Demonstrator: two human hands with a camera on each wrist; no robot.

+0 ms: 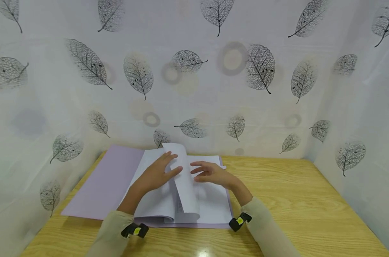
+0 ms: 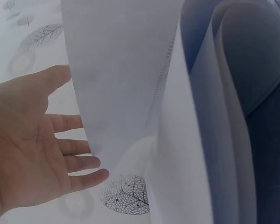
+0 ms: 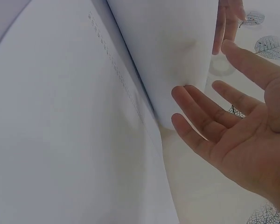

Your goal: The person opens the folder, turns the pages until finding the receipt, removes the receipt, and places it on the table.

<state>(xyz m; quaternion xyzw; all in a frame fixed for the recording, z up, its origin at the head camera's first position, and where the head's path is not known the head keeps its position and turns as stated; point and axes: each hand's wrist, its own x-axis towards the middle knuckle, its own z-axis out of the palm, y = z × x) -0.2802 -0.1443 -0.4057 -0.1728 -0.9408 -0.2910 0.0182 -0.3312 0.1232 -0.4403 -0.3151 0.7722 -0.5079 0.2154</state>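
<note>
A lilac folder [image 1: 102, 182] lies spread on the table with white sheets [image 1: 215, 203] inside. One sheet [image 1: 188, 196] stands raised and curved near the middle, a few printed marks along it. My left hand [image 1: 155, 175] is at its left side, fingers and thumb extended; in the left wrist view the fingertips [image 2: 86, 162] meet the edge of the sheet. On the other side my right hand [image 1: 217, 175] has its fingers loosely bent, the tips right beside the curved sheet in the right wrist view, nothing gripped between them.
The wooden table [image 1: 287, 200] extends to the right of the folder. A white curtain [image 1: 194, 103] printed with leaves hangs behind and at both sides. A small white tab [image 1: 224, 167] sticks out at the folder's right edge. Black straps with cameras [image 1: 240, 221] sit on both wrists.
</note>
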